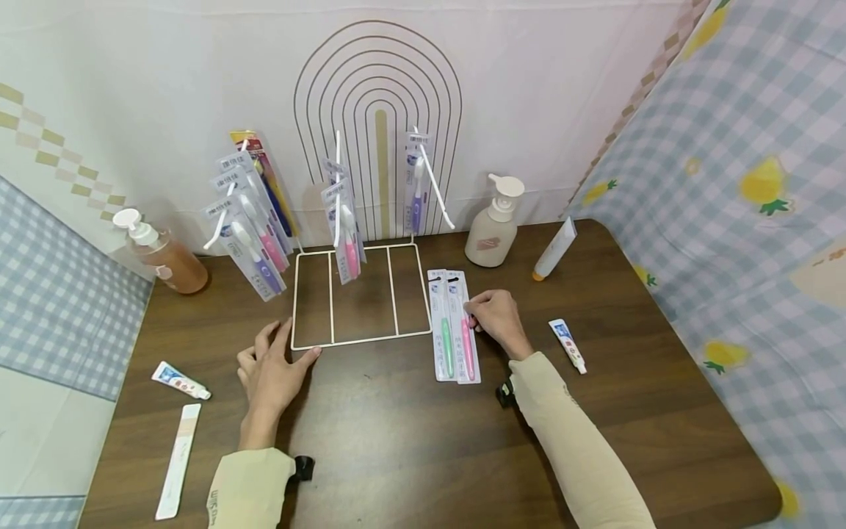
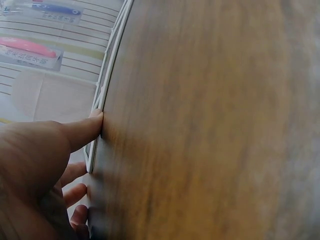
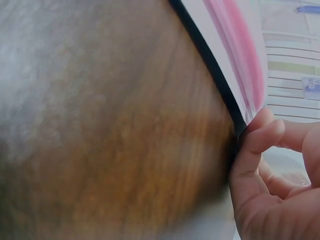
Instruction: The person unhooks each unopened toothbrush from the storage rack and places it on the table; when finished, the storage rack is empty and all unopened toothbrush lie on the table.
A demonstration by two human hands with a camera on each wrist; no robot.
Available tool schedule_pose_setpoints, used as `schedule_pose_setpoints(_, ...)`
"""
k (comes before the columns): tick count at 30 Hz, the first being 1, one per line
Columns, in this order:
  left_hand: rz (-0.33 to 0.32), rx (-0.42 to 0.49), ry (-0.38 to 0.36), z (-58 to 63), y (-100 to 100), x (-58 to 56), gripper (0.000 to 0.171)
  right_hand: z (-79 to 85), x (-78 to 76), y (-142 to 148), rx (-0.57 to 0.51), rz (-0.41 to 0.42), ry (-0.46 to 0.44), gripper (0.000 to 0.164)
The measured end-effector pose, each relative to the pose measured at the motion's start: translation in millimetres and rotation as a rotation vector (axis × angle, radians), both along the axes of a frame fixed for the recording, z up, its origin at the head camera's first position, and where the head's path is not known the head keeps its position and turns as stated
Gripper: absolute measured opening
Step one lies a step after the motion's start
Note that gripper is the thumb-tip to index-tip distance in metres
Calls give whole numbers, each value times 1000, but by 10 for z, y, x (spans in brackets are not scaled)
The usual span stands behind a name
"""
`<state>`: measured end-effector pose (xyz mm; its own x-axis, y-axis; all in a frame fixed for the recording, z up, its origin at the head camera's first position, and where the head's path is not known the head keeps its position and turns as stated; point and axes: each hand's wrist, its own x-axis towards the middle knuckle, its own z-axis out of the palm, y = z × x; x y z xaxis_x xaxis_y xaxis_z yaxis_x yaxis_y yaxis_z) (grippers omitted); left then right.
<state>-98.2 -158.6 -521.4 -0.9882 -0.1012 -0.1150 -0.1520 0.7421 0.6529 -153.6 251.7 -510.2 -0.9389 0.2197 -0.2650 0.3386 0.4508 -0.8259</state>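
Note:
At the front left corner of a white wire display rack [image 1: 363, 340], my left hand [image 1: 274, 371] touches the base with spread fingers. The left wrist view shows the thumb [image 2: 82, 134] lying straight against the front rail. My right hand [image 1: 499, 317] pinches the right edge of a packaged pink toothbrush [image 1: 468, 349] between thumb and fingers. This pack lies right beside a packaged green toothbrush [image 1: 447, 353], both just right of the rack base. In the right wrist view the pink toothbrush pack [image 3: 245, 65] runs up from the fingertips.
Packaged toothbrushes hang from the rack's left hooks [image 1: 254, 246], middle hook [image 1: 349, 242] and right hook [image 1: 418, 191]. Pump bottles stand at the left [image 1: 173, 264] and back right [image 1: 490, 231]. An upright tube [image 1: 555, 250], small toothpaste boxes or tubes [image 1: 568, 345] and a long white sachet [image 1: 178, 463] lie around.

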Motion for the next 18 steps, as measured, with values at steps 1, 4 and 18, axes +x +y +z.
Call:
schedule_pose_setpoints(1,1,0,5,-3,1,1,86,-5,-4,0,-7,-2,-1,20)
schedule_pose_setpoints(4,3,9,0,6,5,2,85,-98,-57,38,-22,-12,-5,18)
schedule_pose_setpoints(18,2,3,-13,15,3,8,86,-452,-200,146,-50,-65,-24,15)
